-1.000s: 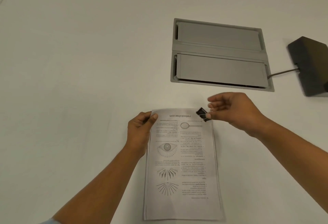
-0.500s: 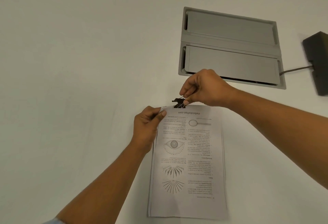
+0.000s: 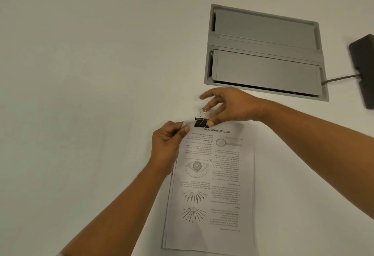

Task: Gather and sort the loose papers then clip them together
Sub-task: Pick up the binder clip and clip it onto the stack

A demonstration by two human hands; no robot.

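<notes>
A stack of printed papers (image 3: 212,184) lies on the white table, text upside down to me. A black binder clip (image 3: 200,122) sits clamped on the stack's far edge near its left corner, silver wire handles standing up together. My left hand (image 3: 168,144) pinches the stack's far left corner, thumb on top right beside the clip. My right hand (image 3: 228,106) hovers just behind and right of the clip with fingers spread; its thumb tip rests against the clip's right side and one finger touches a handle.
A grey recessed cable box with two lids (image 3: 265,53) is set into the table beyond the papers. A dark block (image 3: 364,69) with a cable sits at the right edge. White tabletop (image 3: 81,73) stretches to the left.
My right hand carried the clip from the stack's far right corner to the left part of the far edge, pressed it on, and has now spread its fingers. The left hand kept its pinch.
</notes>
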